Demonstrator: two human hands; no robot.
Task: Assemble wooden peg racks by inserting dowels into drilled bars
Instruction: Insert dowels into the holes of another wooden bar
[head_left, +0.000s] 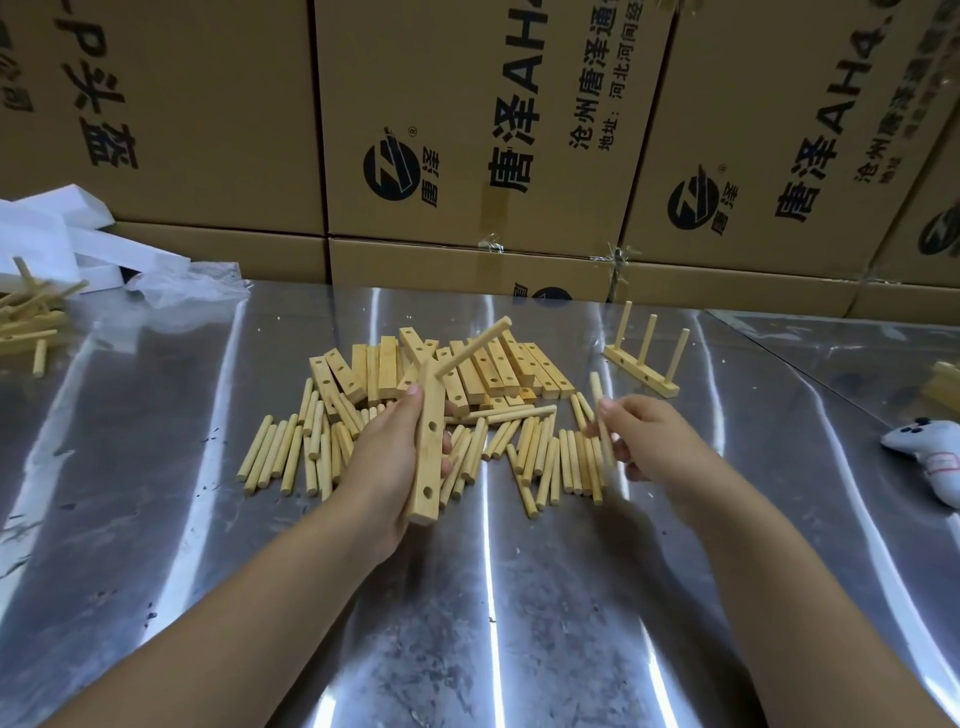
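Left grip (397, 462) clasps the drilled bar (430, 447), right grip (641, 441) pinches a loose dowel (599, 405); entering its hole tilted, it could jam.

Pale drilled bar (430, 441) is raised, standing near-upright, two empty holes facing us. One dowel (472, 347) is plugged in near its top and juts up to the right. A loose dowel (597, 395) tilts just right of the bar. Behind the bar lies the bar heap (488, 364), beneath it the scattered dowels (280, 452). Well right of it stands a finished three-peg rack (644, 371).
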